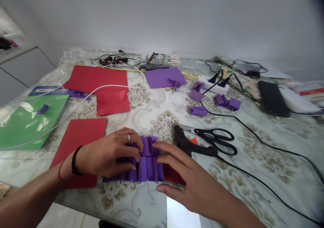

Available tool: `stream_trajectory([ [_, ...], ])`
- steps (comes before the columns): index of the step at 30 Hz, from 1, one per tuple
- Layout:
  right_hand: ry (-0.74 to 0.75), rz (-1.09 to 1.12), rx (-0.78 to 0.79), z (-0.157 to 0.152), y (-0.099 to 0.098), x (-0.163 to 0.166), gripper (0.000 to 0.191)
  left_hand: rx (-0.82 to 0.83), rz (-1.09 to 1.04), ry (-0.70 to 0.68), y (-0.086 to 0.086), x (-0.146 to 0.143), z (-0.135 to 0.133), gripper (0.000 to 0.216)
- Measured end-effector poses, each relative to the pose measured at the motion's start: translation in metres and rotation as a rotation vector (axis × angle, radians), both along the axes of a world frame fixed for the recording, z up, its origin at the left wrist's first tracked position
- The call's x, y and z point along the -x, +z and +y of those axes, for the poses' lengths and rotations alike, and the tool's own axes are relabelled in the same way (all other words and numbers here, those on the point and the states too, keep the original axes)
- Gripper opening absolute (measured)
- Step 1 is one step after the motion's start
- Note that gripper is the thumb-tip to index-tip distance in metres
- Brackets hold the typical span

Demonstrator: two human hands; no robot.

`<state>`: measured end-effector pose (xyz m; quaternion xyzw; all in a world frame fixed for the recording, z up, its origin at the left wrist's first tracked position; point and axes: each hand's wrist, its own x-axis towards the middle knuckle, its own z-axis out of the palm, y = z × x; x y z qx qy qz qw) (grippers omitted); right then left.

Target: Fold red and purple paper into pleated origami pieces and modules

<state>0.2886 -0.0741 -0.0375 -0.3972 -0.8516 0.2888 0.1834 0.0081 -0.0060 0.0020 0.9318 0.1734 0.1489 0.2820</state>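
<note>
A purple pleated paper (147, 169) lies near the front of the table, its folds standing in ridges. My left hand (113, 152), with a ring and a black wrist band, rests on its left part, fingers curled around some folds and thumb low. My right hand (183, 174) is at the paper's right edge with fingers apart; the index and middle fingertips touch the folds and the thumb is off them. Some of the paper is hidden under my left hand. A piece of dark red paper (173, 174) shows partly beneath my right hand.
Right of the paper lie a black glue gun (186, 142) and scissors (217, 138), the cord trailing right. Folded purple pieces (198, 111) sit near a power strip (214, 84). Red sheets (98, 79), a purple sheet (162, 77) and a green pack (32, 120) lie farther off.
</note>
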Motion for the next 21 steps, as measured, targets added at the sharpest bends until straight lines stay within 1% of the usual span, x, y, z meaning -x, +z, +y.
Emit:
stream_trajectory([
  [5, 0.046, 0.039, -0.077, -0.0009, -0.0053, 0.0009, 0.037, -0.02, 0.021, -0.029, -0.0025, 0.0001, -0.0002, 0.011],
  [9, 0.059, 0.018, -0.107, -0.0001, -0.007, 0.0032, 0.035, -0.038, 0.022, -0.045, -0.0064, 0.0004, -0.0008, 0.014],
  [14, 0.067, -0.024, -0.096, -0.0011, -0.0047, 0.0058, 0.035, -0.055, 0.054, -0.017, -0.008, -0.0003, -0.002, 0.016],
  [21, 0.054, -0.015, -0.088, -0.001, -0.0051, 0.0095, 0.035, -0.05, 0.079, 0.0, -0.0089, -0.0009, -0.0049, 0.018],
])
